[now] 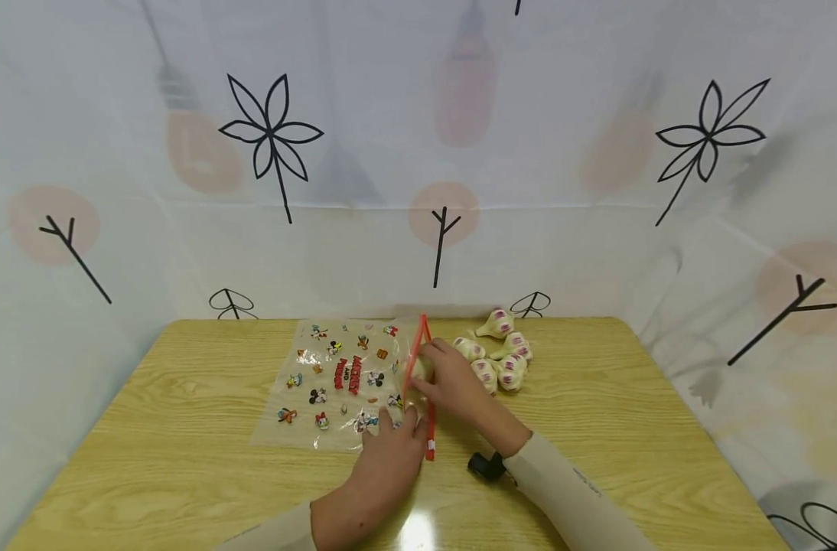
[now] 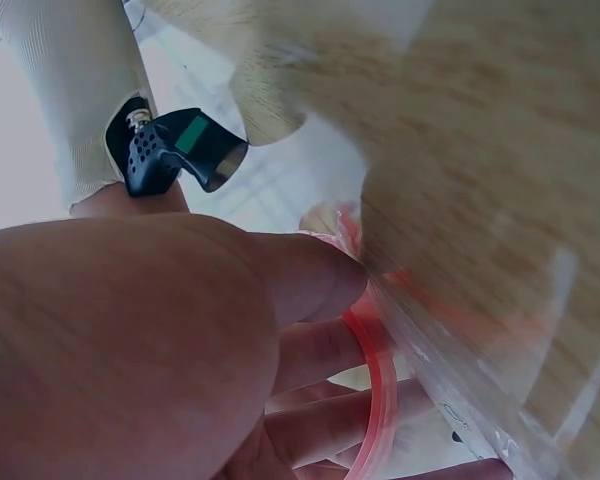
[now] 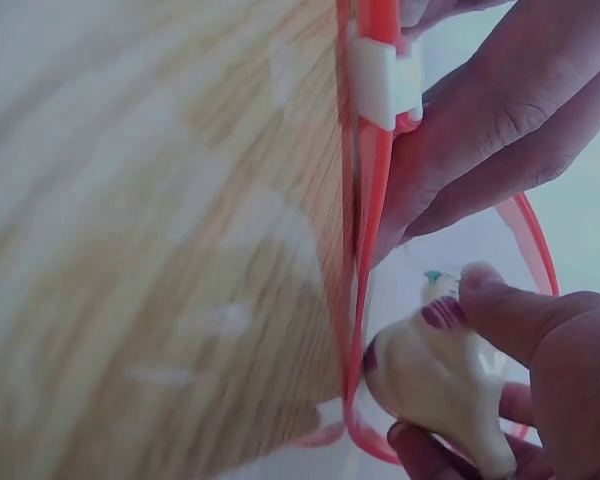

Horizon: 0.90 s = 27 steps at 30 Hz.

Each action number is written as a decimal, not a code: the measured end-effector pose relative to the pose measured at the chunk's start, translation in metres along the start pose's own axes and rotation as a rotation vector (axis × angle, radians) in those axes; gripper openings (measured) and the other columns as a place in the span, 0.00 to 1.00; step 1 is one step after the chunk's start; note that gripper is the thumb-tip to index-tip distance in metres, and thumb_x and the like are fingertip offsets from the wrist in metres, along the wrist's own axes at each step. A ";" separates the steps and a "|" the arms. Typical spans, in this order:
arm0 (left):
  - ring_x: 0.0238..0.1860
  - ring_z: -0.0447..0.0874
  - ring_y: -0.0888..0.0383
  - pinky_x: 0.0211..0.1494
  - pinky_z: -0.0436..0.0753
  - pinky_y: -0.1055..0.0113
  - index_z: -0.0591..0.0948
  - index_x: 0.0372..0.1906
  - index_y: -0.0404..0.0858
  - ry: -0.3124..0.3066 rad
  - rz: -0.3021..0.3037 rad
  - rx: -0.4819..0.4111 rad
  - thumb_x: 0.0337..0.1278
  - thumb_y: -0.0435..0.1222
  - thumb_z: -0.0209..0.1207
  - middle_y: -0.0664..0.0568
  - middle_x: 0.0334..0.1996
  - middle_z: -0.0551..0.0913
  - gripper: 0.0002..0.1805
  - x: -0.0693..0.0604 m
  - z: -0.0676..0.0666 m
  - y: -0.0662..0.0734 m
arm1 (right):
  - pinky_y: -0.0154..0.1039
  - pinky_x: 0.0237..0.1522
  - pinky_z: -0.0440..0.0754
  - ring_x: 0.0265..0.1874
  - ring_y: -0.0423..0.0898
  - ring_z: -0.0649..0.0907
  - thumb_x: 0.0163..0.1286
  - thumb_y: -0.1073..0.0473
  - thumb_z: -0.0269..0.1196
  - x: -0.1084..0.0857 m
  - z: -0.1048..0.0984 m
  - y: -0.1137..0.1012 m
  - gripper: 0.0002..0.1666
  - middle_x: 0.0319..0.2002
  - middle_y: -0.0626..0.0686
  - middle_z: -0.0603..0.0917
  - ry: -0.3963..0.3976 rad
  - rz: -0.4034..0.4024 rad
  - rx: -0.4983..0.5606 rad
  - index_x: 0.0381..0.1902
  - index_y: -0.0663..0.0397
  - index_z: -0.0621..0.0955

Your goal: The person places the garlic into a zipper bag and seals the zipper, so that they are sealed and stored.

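Note:
A clear zipper bag (image 1: 353, 405) printed with cartoon figures lies flat on the table, its red-edged mouth (image 1: 413, 360) facing right and held apart. My left hand (image 1: 389, 459) grips the near part of that mouth, thumb on one side of the rim and fingers reaching inside, as the left wrist view shows. At the opening my right hand (image 1: 453, 383) holds a garlic bulb (image 3: 425, 365), white with purple patches, between thumb and fingers. The bulb is within the red rim. A white slider (image 3: 385, 85) sits on the rim beside my left fingers.
Several more garlic bulbs (image 1: 508, 371) lie in a cluster just right of my right hand. A black wrist camera (image 1: 486, 467) hangs under the right wrist. Behind the wooden table (image 1: 597, 428) rises a patterned cloth backdrop (image 1: 363, 252).

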<state>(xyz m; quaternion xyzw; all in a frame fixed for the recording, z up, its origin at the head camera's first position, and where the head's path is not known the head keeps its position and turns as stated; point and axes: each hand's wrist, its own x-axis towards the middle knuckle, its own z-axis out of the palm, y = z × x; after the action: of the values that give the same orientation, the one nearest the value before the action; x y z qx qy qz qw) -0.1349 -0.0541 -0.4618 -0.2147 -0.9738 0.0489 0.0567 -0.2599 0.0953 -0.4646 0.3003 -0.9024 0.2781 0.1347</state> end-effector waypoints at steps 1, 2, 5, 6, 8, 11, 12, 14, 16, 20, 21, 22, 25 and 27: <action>0.63 0.80 0.29 0.42 0.89 0.38 0.82 0.69 0.45 0.002 -0.001 0.004 0.78 0.33 0.56 0.46 0.68 0.77 0.20 0.000 0.000 0.000 | 0.44 0.42 0.84 0.42 0.48 0.82 0.65 0.58 0.78 0.000 0.001 0.000 0.25 0.51 0.55 0.84 -0.002 0.012 0.009 0.57 0.60 0.83; 0.62 0.80 0.29 0.42 0.90 0.38 0.82 0.69 0.45 0.003 -0.001 0.006 0.79 0.34 0.56 0.45 0.68 0.78 0.20 0.000 0.001 0.000 | 0.43 0.40 0.83 0.40 0.46 0.81 0.66 0.58 0.77 0.001 0.002 0.001 0.24 0.50 0.55 0.83 -0.003 0.025 0.018 0.57 0.60 0.83; 0.62 0.81 0.30 0.41 0.90 0.39 0.83 0.68 0.45 0.011 -0.001 0.017 0.79 0.34 0.56 0.45 0.67 0.78 0.19 0.000 0.002 0.000 | 0.39 0.36 0.81 0.35 0.44 0.79 0.68 0.60 0.76 0.002 0.004 0.002 0.23 0.49 0.55 0.83 -0.009 0.046 0.043 0.57 0.61 0.83; 0.62 0.81 0.31 0.41 0.90 0.39 0.83 0.68 0.45 0.013 0.000 0.018 0.79 0.34 0.56 0.45 0.67 0.78 0.19 0.000 0.002 0.000 | 0.38 0.35 0.80 0.34 0.44 0.78 0.68 0.61 0.75 0.003 0.004 0.003 0.22 0.48 0.56 0.83 -0.010 0.048 0.049 0.57 0.62 0.83; 0.61 0.81 0.31 0.40 0.90 0.39 0.83 0.68 0.45 0.018 0.002 0.022 0.79 0.34 0.56 0.45 0.67 0.78 0.19 0.000 0.002 0.000 | 0.39 0.34 0.80 0.33 0.44 0.78 0.69 0.62 0.74 0.004 0.006 0.003 0.21 0.46 0.56 0.83 0.000 0.042 0.058 0.56 0.62 0.83; 0.61 0.82 0.30 0.40 0.90 0.39 0.83 0.68 0.45 0.025 0.004 0.022 0.79 0.34 0.56 0.45 0.66 0.78 0.19 0.000 0.002 0.000 | 0.41 0.36 0.79 0.34 0.46 0.79 0.70 0.64 0.72 0.006 0.009 0.004 0.18 0.44 0.56 0.83 0.024 0.037 0.073 0.55 0.63 0.83; 0.61 0.82 0.30 0.40 0.90 0.39 0.83 0.68 0.45 0.024 0.005 0.019 0.78 0.34 0.56 0.45 0.66 0.79 0.19 0.000 0.003 0.000 | 0.43 0.37 0.80 0.35 0.47 0.80 0.71 0.65 0.71 0.006 0.010 0.003 0.16 0.44 0.57 0.84 0.032 0.040 0.081 0.55 0.63 0.84; 0.61 0.81 0.30 0.40 0.90 0.39 0.83 0.68 0.45 0.022 0.005 0.010 0.79 0.34 0.56 0.45 0.67 0.79 0.20 0.000 0.003 -0.001 | 0.44 0.38 0.82 0.37 0.49 0.83 0.73 0.65 0.69 0.008 0.011 0.003 0.15 0.44 0.57 0.85 0.036 0.060 0.107 0.54 0.64 0.84; 0.61 0.81 0.29 0.40 0.90 0.39 0.83 0.68 0.45 0.020 0.007 0.005 0.78 0.34 0.56 0.45 0.67 0.79 0.20 0.000 0.003 -0.001 | 0.44 0.39 0.85 0.38 0.50 0.86 0.75 0.64 0.67 0.009 0.013 0.002 0.13 0.45 0.58 0.87 0.033 0.091 0.139 0.54 0.64 0.84; 0.61 0.81 0.30 0.40 0.90 0.39 0.83 0.67 0.45 0.023 0.006 0.004 0.77 0.33 0.58 0.45 0.66 0.79 0.20 0.000 0.005 0.000 | 0.42 0.38 0.88 0.39 0.51 0.90 0.77 0.64 0.66 0.011 0.015 0.002 0.10 0.44 0.59 0.88 0.030 0.151 0.215 0.52 0.62 0.85; 0.61 0.81 0.30 0.39 0.90 0.39 0.83 0.67 0.45 0.026 0.006 0.005 0.77 0.33 0.58 0.45 0.66 0.79 0.19 0.000 0.005 0.000 | 0.42 0.38 0.88 0.39 0.50 0.90 0.77 0.64 0.66 0.011 0.016 0.002 0.09 0.43 0.58 0.88 0.034 0.158 0.227 0.51 0.62 0.85; 0.61 0.81 0.30 0.40 0.90 0.39 0.83 0.67 0.45 0.028 0.005 0.008 0.77 0.34 0.58 0.45 0.66 0.79 0.19 0.001 0.006 0.000 | 0.41 0.37 0.88 0.38 0.50 0.89 0.77 0.64 0.65 0.012 0.016 0.002 0.08 0.42 0.58 0.88 0.040 0.161 0.233 0.50 0.61 0.84; 0.61 0.81 0.30 0.40 0.90 0.40 0.84 0.67 0.46 0.035 0.002 0.015 0.77 0.34 0.58 0.46 0.66 0.79 0.19 0.000 0.005 0.000 | 0.40 0.35 0.84 0.34 0.48 0.87 0.77 0.64 0.65 0.013 0.018 0.003 0.05 0.38 0.56 0.87 0.055 0.169 0.241 0.46 0.59 0.84; 0.61 0.81 0.30 0.40 0.90 0.40 0.84 0.67 0.46 0.041 -0.001 0.020 0.77 0.34 0.58 0.46 0.66 0.79 0.19 0.000 0.004 0.000 | 0.41 0.35 0.83 0.34 0.48 0.85 0.76 0.63 0.65 0.015 0.019 0.004 0.03 0.37 0.56 0.87 0.067 0.168 0.234 0.44 0.58 0.83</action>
<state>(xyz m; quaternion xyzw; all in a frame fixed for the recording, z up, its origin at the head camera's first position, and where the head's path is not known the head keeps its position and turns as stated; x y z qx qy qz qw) -0.1353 -0.0540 -0.4662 -0.2144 -0.9721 0.0541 0.0787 -0.2752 0.0796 -0.4756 0.2281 -0.8807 0.4017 0.1051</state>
